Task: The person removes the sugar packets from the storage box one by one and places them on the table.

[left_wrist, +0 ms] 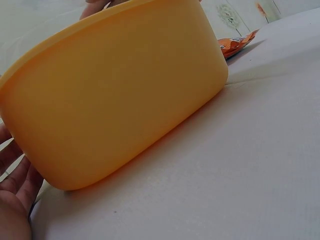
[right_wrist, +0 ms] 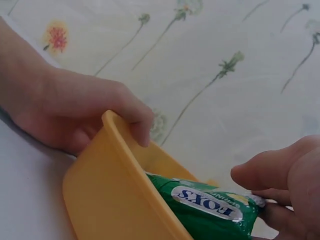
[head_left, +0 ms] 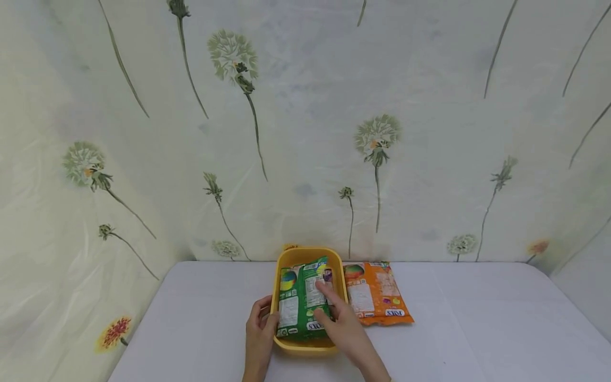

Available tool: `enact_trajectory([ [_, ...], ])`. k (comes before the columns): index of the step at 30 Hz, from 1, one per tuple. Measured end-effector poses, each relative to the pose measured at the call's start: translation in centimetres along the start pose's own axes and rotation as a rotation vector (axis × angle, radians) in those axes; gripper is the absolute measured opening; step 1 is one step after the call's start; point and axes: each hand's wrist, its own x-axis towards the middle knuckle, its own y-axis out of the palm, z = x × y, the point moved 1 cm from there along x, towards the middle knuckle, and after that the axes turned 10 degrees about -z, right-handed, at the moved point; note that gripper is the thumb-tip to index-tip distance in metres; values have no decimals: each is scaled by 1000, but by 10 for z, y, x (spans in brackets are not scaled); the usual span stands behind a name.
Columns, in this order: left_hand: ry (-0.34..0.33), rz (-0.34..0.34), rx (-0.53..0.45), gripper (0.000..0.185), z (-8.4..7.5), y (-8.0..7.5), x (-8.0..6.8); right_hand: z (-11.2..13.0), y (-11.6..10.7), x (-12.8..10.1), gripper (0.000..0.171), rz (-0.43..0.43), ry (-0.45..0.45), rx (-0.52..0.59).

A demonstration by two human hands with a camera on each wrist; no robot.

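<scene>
A yellow plastic basket (head_left: 305, 350) with smooth walls stands on the white table. In it lies a green candy bag (head_left: 302, 300), marked FOX'S; a darker packet edge shows at its right. My left hand (head_left: 260, 331) grips the basket's left side, thumb hooked over the rim, fingers along the outer wall. Over the bag's right part reaches my right hand (head_left: 345, 324), its fingers fairly straight and touching the bag. In the right wrist view the thumb of that hand (right_wrist: 285, 172) stands apart from the green bag (right_wrist: 207, 205), while other fingers are at its far edge, partly hidden.
An orange candy bag (head_left: 377, 294) lies flat on the table just right of the basket. Behind the white table (head_left: 477, 318) hangs a pale curtain (head_left: 305, 132) printed with dandelions, reaching down to the table's back edge.
</scene>
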Motion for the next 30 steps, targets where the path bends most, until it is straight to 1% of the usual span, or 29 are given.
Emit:
enact_trajectory([
  [2,0,1,0,37,0,0,0,-2,2,0,56,-22,-34,-32],
  [4,0,4,-5,37,0,-1,0,-3,4,0,54,-53,-50,-53],
  [6,-3,7,-6,37,-1,-1,0,-4,5,1,52,-82,-50,-62],
  [8,-4,10,-5,36,-2,-1,0,-4,6,2,51,-106,-28,-62],
  [11,-8,14,7,36,-1,0,1,-3,7,3,52,-128,-1,-39],
  [13,-11,13,15,36,-1,1,1,-3,6,3,52,-147,15,-6],
  [17,-10,6,28,35,-1,1,1,-1,3,4,52,-216,37,49],
  [20,1,-3,27,35,-1,2,2,1,0,5,52,-264,54,66],
  [23,15,-6,24,34,0,2,2,2,-3,6,52,-278,66,89],
  [30,25,-2,10,34,-1,0,-1,1,-8,6,52,-281,85,81],
])
